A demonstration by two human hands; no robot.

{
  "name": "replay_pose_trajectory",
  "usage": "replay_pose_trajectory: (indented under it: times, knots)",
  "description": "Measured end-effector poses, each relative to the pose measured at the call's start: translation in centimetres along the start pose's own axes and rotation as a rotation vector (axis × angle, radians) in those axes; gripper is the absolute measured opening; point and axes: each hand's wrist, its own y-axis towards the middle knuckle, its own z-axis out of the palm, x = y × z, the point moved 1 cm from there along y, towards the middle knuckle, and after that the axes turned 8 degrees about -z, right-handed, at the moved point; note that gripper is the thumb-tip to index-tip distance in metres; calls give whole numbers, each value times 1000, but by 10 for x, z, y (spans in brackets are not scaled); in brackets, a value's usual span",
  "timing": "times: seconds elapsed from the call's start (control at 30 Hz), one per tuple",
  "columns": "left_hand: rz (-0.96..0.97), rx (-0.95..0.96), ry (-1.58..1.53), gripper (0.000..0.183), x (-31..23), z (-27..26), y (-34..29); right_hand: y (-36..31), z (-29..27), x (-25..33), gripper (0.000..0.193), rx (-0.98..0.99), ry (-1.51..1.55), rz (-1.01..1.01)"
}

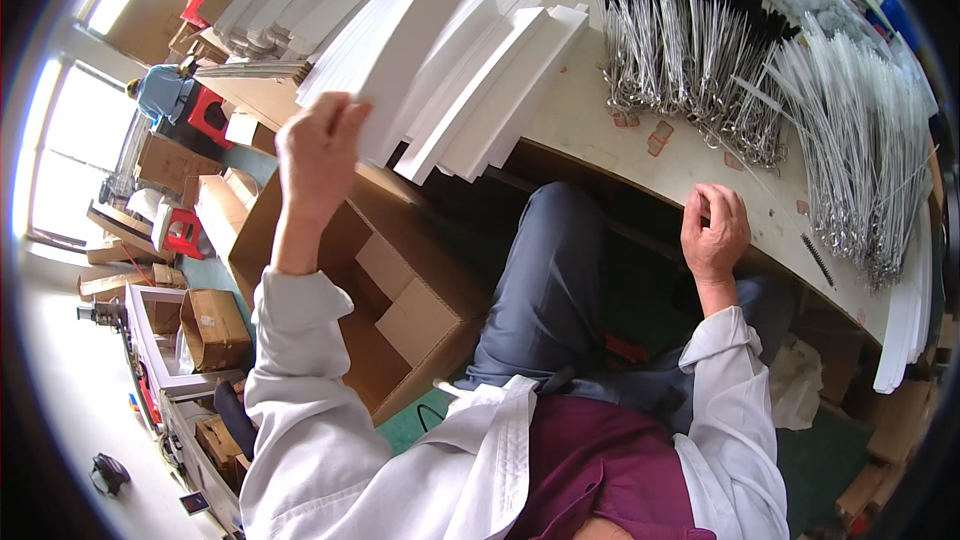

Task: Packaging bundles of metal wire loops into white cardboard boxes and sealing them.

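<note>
One white strip point(418, 15) — pinched, left hand point(318, 160)

Daylight glares white through windows point(88, 130) at left; shadow pools beneath the table point(590, 110), fisheye corners blackened.

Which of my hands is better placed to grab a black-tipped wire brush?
The right, most likely: your right hand is nearer the black-tipped brushes, and I see nothing in it. Your left hand is farther off, pinching a long white strip.
</note>
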Motion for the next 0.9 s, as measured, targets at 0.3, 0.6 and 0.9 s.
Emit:
replay_pose_trajectory:
  times: [0.3,0.6,0.9]
  knots:
    - [172,-71,209,22,-11,-4,-13,0,-1,-1,9,-9,1,-15]
    - [112,7,436,26,15,24,-22,0,-1,-1,7,-10,-29,-36]
    - [169,-193,385,27,19,29,-33,-2,0,0,9,-3,4,-5]
